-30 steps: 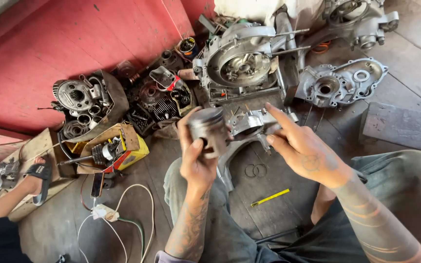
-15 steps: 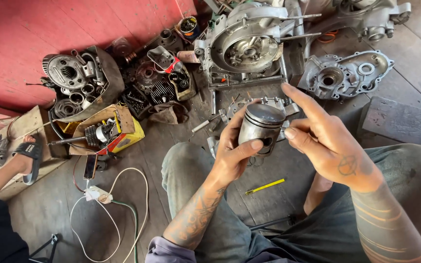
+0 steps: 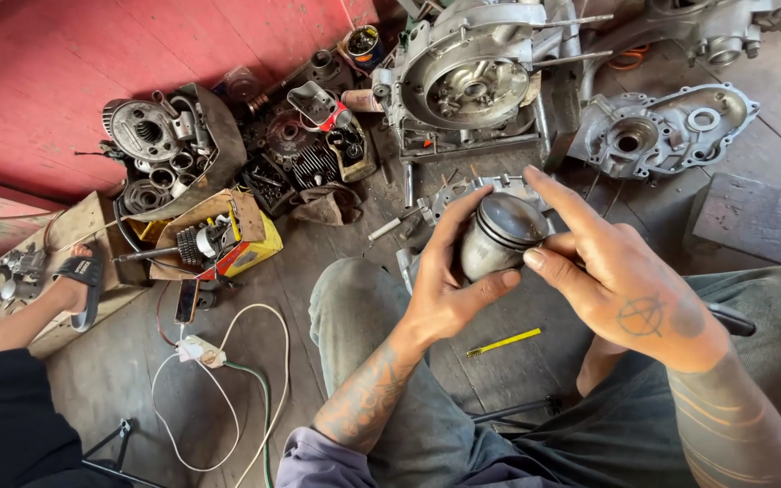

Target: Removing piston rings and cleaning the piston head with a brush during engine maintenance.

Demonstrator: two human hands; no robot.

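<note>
I hold a grey metal piston (image 3: 499,237) in front of me, above my knees. My left hand (image 3: 449,285) cups it from below and the left side, thumb along its skirt. My right hand (image 3: 621,280) rests fingertips on the piston's crown edge and ring grooves from the right. The piston's crown faces up and away from me. Both forearms are tattooed.
An engine crankcase (image 3: 472,86) and a case cover (image 3: 671,136) lie on the wooden floor ahead. Boxes of engine parts (image 3: 174,154) and a yellow box (image 3: 246,244) sit left. A yellow pencil-like stick (image 3: 503,342) lies by my knee. Another person's sandalled foot (image 3: 74,280) is far left.
The view has shifted and the piston has come closer to me. My right fingers have moved onto its upper rim; my left hand keeps hold from below.
</note>
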